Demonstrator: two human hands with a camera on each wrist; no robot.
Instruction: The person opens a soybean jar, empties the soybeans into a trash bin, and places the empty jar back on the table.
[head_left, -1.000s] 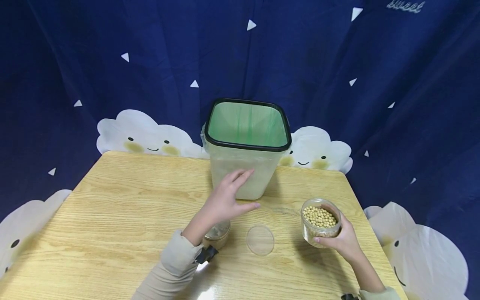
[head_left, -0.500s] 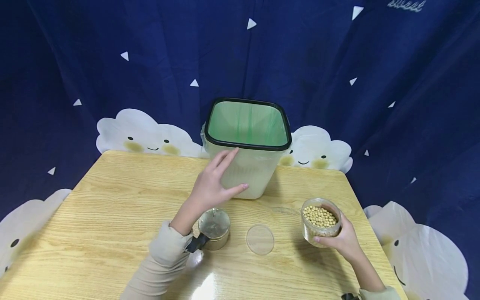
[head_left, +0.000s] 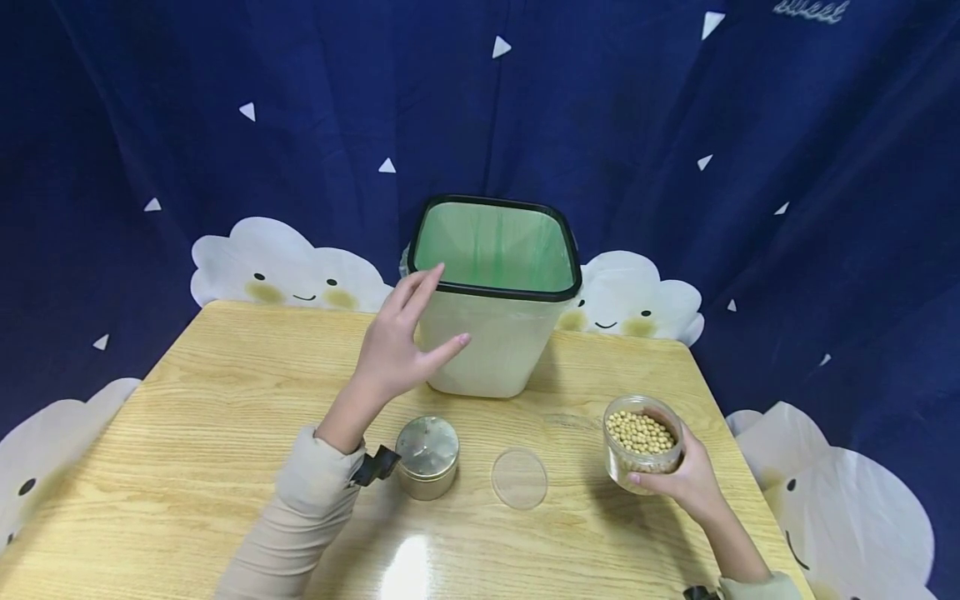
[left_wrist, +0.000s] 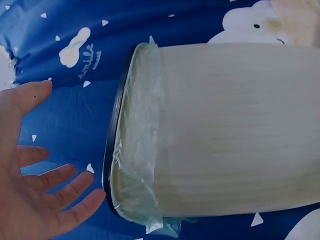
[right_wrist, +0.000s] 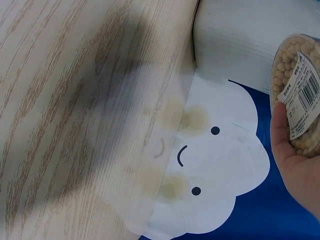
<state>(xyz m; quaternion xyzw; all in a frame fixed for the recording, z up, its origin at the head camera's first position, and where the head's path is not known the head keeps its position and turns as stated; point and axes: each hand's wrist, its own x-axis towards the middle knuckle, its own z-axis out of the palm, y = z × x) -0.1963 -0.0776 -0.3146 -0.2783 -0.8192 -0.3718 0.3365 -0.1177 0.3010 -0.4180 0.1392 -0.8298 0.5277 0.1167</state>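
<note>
My right hand (head_left: 686,475) grips a clear jar (head_left: 622,468) of pale round beans (head_left: 640,433) and holds it above the table's right side, its top uncovered. In the right wrist view a barcode label (right_wrist: 303,95) shows on the jar, with the thumb beside it. My left hand (head_left: 393,346) is raised with fingers and thumb spread and nothing in it. It hovers by the left front of a trash bin (head_left: 487,346) with a black rim and a green-tinted bag (left_wrist: 140,135). In the left wrist view the fingertips come near that rim; whether they touch, I cannot tell.
A round tin (head_left: 427,458) with a silvery lid stands on the wooden table (head_left: 262,400), below my left wrist. To its right a clear round disc (head_left: 520,478) lies flat. Behind the table hangs a blue curtain (head_left: 322,125) with white clouds.
My left hand has moved up and to the left, from in front of the bin to its left rim corner. That uncovers the tin. My right hand and the jar have stayed put.
</note>
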